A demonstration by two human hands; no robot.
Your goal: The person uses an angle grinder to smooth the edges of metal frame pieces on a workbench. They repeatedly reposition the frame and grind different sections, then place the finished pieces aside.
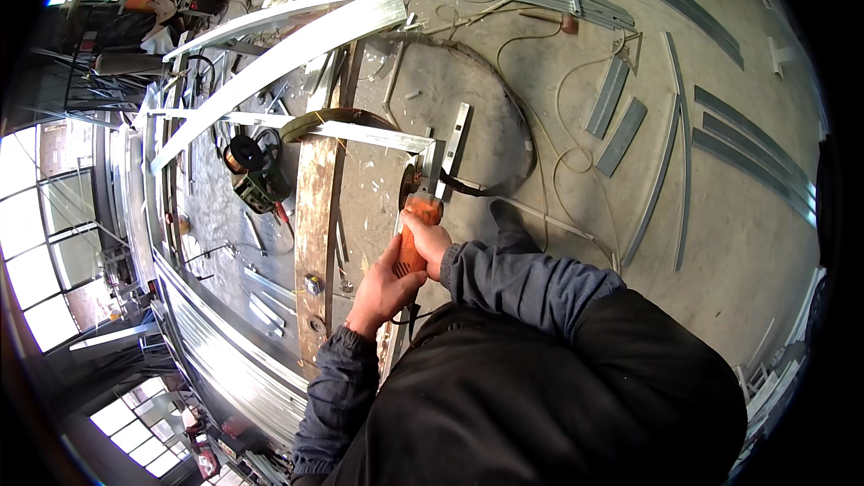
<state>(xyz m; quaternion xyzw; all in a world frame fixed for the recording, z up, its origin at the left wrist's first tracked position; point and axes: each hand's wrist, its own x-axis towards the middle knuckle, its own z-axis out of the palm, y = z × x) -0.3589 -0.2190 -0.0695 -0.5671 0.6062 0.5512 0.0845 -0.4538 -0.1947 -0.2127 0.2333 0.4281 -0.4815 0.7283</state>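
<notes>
Nearest to us, our left hand (382, 292) is clenched around the rear of the orange angle grinder (416, 225), fingers wrapped about the handle so the tool cannot twist. Our right hand (432, 243) grasps the same handle just ahead of it, near the head, which likely steadies the disc. The grinder's head meets the short metal profile (453, 151), a pale channel piece lying on the concrete floor (540, 243) and touching the end of a long flat metal strip (369, 133) that runs off to the left. That strip crosses over a wooden plank (317, 216), which seems to hold the work off the floor. Left of the plank sits a green power tool with a copper-coloured spool (252, 171). Farther out, a long curved metal rail (288, 54) arches across, and more cut profiles (621, 117) lie scattered well apart at the right.
</notes>
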